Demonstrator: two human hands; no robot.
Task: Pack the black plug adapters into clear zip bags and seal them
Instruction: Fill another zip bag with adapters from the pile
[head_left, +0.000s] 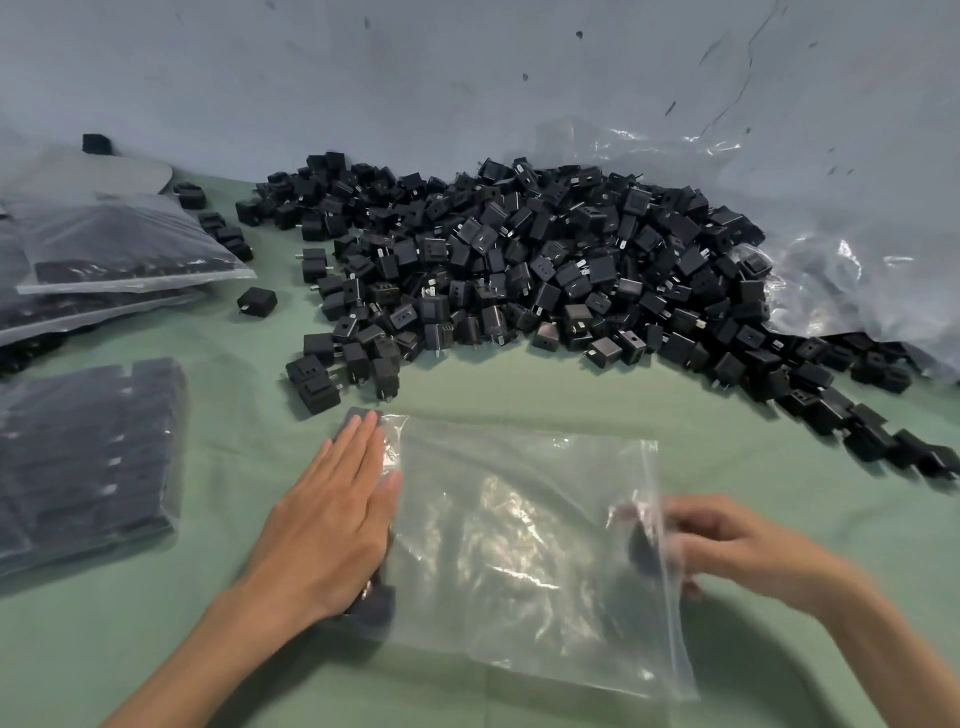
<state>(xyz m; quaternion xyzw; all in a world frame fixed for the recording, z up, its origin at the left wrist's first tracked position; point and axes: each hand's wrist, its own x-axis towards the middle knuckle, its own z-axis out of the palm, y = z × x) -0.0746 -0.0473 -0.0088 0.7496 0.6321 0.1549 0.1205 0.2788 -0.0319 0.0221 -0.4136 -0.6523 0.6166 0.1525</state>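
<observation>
Heap of black plug adapters (519, 270) – fills centre to right of frame on the green cloth (519, 384)
- hard, blocky, metal prongs jutting out
- each looks light, though a bagful would have some weight
- prongs could snag or prick thin film
- best taken by the flat sides, prongs turned away from the plastic

Filled bags (88, 457) – left edge, stacked and flat
- adapters in tidy rows inside
- lift these from underneath, not by the zip

Clear zip bag (519, 545) – lower centre, lying flat, mouth to the right
- limp, slick, crinkly, and it would slide on the cloth unless pinned
- zip strip (662, 545) is the only stiff part, so that is where to hold it open

Left hand (332, 519) – fingers straight and together, palm pressed down on a row of adapters (374, 603) at the bag's left end

Right hand (727, 545) – at the bag mouth, fingers curled, seemingly around a single adapter (641, 551) that shows dark through the film

Hard to make out:
- the heap's far right runs under crumpled clear sheeting (831, 270), so its extent is unknown
- the left bags are cut by the frame edge
- the palm covers most of the row, so I can't tell the count or whether it sits fully inside the bag
- the right hand is motion-blurred, so the grip is a judgement
</observation>
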